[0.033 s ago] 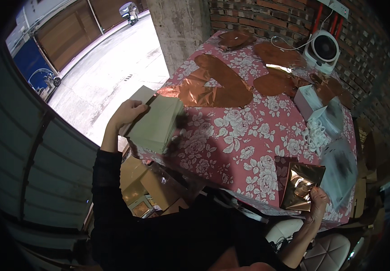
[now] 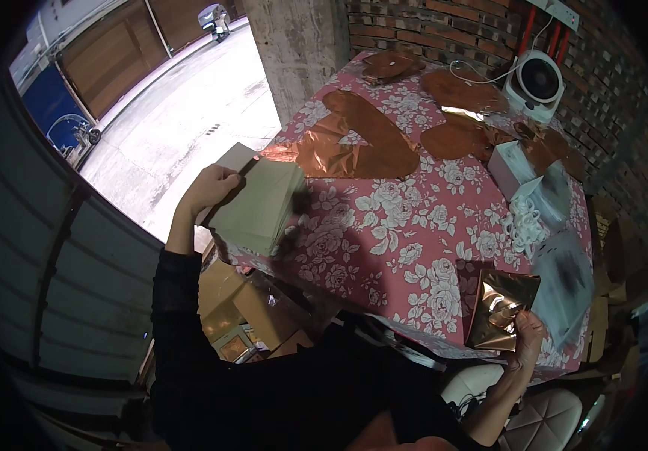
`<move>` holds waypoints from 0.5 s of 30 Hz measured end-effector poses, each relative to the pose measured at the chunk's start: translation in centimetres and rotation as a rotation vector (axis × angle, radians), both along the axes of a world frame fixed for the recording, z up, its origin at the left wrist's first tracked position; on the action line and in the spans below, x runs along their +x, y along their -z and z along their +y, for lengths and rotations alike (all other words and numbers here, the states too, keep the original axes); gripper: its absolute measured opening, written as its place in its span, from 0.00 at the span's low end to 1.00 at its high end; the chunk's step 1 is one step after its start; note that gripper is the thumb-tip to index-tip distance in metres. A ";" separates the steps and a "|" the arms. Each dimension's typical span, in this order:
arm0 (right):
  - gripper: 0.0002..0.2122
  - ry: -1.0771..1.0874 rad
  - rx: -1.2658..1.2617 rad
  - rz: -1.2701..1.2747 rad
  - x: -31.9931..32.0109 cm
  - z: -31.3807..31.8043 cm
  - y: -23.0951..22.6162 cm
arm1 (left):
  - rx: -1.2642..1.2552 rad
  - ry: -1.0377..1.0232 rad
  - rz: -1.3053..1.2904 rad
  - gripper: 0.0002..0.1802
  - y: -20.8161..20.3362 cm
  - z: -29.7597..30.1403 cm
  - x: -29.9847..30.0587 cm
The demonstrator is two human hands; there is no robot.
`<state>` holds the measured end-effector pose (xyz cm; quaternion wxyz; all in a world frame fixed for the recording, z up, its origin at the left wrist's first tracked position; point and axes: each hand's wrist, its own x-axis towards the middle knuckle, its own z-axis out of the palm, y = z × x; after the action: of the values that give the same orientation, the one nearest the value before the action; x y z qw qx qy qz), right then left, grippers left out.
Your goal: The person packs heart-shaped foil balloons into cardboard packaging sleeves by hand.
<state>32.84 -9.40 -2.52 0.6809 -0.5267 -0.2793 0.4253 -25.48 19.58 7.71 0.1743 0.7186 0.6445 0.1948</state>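
A stack of pale green paper sheets or envelopes (image 2: 260,199) lies on the left corner of the table. My left hand (image 2: 212,188) bends over its outer edge, fingers curled and thumb on top; how many pieces it grips is hidden. At the table's near right edge, a shiny copper foil packet (image 2: 498,301), roughly square, rests on the cloth. The fingers of my right hand (image 2: 530,336) are closed on its lower right corner. Beyond the stack spreads a large creased copper foil piece (image 2: 369,143) with a gap in its middle.
A pink floral cloth (image 2: 399,225) covers the table. More copper foil pieces (image 2: 455,90) lie at the far side near a white fan (image 2: 538,86). To the right are a white box (image 2: 515,169), a heap of white cord (image 2: 525,225) and clear plastic bags (image 2: 564,286). Cardboard boxes (image 2: 260,312) stand below.
My left hand has shifted very slightly left on the paper stack. The right hand and the foil packet stay where they were.
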 end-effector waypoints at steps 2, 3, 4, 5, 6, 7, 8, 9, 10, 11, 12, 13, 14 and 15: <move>0.08 0.003 0.002 -0.020 -0.2 0.1 -0.2 | 0.105 0.012 0.175 0.15 -0.8 -0.4 0.2; 0.08 -0.001 0.005 -0.020 -0.1 0.0 -0.2 | 0.207 0.028 0.351 0.12 -1.2 -0.7 0.3; 0.09 -0.011 0.009 -0.023 -0.1 -0.1 -0.3 | 0.210 0.029 0.351 0.12 -1.5 -1.0 0.8; 0.09 -0.020 0.014 -0.025 -0.1 -0.2 -0.4 | 0.314 0.056 0.423 0.10 -1.8 -1.4 1.5; 0.09 -0.015 0.017 -0.024 -0.2 -0.1 -0.5 | 0.419 0.084 0.494 0.08 -2.1 -1.9 2.3; 0.09 -0.004 0.025 -0.029 -0.4 -0.1 -0.5 | 0.424 0.101 0.490 0.08 -2.9 -2.6 3.7; 0.10 0.006 0.029 -0.033 -0.3 -0.1 -0.5 | 0.452 0.111 0.505 0.06 -4.2 -4.0 5.4; 0.11 0.012 0.015 0.000 -0.1 -0.2 -0.1 | 0.481 0.127 0.514 0.05 -5.0 -5.1 7.3; 0.11 0.010 0.015 -0.001 0.3 -0.3 0.6 | 0.481 0.148 0.504 0.05 -5.4 -6.2 9.2; 0.11 0.011 0.014 -0.001 0.8 -0.5 1.2 | 0.595 0.236 0.490 0.04 -5.6 -7.1 11.3; 0.11 0.006 0.040 0.030 0.7 -0.3 1.2 | 0.709 0.319 0.479 0.03 -5.8 -7.9 13.4; 0.11 0.027 0.036 0.028 0.6 -0.3 1.0 | 0.817 0.471 0.393 0.05 -5.6 -8.1 15.4; 0.11 -0.010 0.059 0.065 0.4 -0.1 0.7 | 0.791 0.563 0.131 0.04 -5.5 -9.0 17.4; 0.11 -0.045 0.082 0.101 0.5 -0.3 0.6 | 0.577 0.671 -0.243 0.04 -3.9 -9.0 19.0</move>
<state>33.36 -9.68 -3.10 0.7055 -0.4698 -0.2733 0.4548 -6.46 10.54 11.58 0.0947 0.8786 0.2705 0.3820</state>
